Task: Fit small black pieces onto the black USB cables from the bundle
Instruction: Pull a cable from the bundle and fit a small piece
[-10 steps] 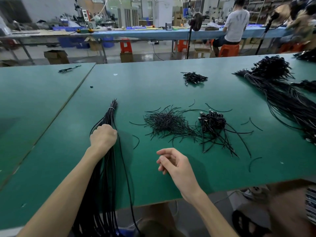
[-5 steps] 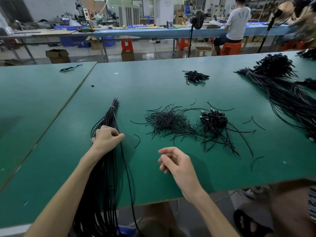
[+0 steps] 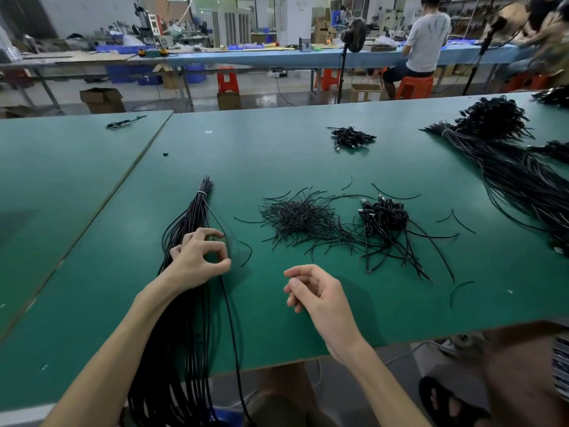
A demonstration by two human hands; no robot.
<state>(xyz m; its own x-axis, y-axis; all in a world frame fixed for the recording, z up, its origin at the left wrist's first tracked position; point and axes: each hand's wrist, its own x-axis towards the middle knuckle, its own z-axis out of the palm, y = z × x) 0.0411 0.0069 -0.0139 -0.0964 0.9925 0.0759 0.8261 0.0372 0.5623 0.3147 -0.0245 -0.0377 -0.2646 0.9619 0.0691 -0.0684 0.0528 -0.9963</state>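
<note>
Left hand (image 3: 197, 260) pinching single cable (image 3: 231, 328) off tied bundle (image 3: 198, 208); right hand (image 3: 318, 294) loosely curled, empty. Short black pieces (image 3: 300, 217) at its twelve o'clock, tangled USB cables (image 3: 385, 215) at one.

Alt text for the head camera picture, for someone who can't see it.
A person's left hand pinches at a bundle of black cables on a green table; the right hand hovers loosely curled near a pile of short black pieces.

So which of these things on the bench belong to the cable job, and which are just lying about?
Job: cable bundle under the left hand; right hand, idle; pile of short black pieces; plug-ended cable heap.
Lying about: small cable heap farther back; big cable mass far right; stray cable far left; fan.
</note>
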